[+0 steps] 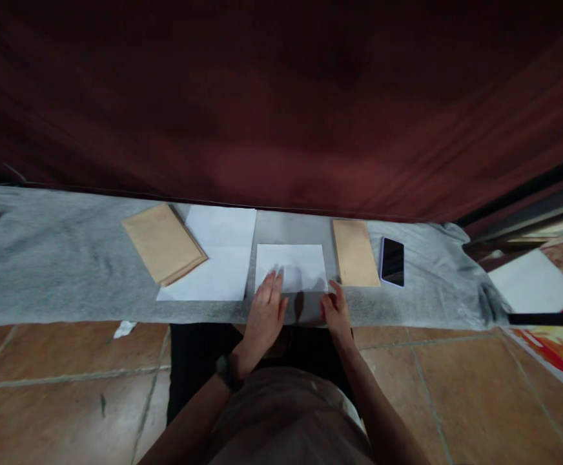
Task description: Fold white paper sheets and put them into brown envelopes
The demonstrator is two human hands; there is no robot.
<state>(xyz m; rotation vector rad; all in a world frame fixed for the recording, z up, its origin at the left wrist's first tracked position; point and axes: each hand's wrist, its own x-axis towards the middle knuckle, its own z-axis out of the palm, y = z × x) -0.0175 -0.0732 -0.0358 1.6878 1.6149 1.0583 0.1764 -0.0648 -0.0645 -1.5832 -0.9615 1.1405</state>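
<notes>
A white sheet of paper (305, 258), about half the size of the larger sheets beside it, lies flat in front of me. Whether it is folded I cannot tell. My left hand (266, 309) rests its outstretched fingertips on the sheet's lower left part, thumb apart. At the lower right corner is my right hand (336, 311), its index finger stretched out and the other fingers loosely bent, gripping nothing that I can see. Just beyond that hand lies a brown paper envelope (356, 253).
Grey cloth (68, 258) covers the narrow table. On the left, a stack of brown envelopes (163, 242) overlaps larger white paper (228, 258). A phone (392, 261) lies at right. A dark red panel (281, 129) rises along the far edge. Paper scrap (124, 329) lies on the tiled floor.
</notes>
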